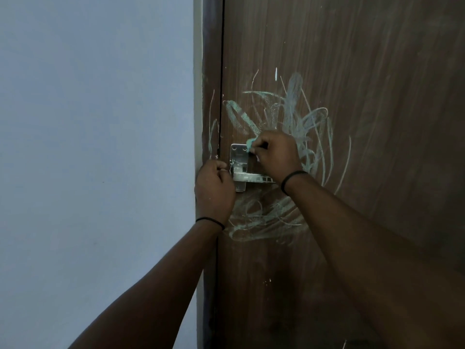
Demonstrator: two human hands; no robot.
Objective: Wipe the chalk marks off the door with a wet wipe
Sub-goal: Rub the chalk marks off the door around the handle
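- Barely begun: chalk marks [299,117] covered the door [377,96] above and below the lever handle [251,177].
- Right hand [276,154] pinched the wet wipe [251,143] against the lock plate [239,157].
- Left hand [214,187], fingers curled; contents unclear.

No text, label, brand or number can be read; only wordless chalk scribbles [289,117] are seen on the wooden door [377,96].

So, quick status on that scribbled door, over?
Right hand pinching the wet wipe at the handle plate. Left hand curled by the door edge, grip unclear. Chalk marks mostly remain. Handle crowds the wiping.
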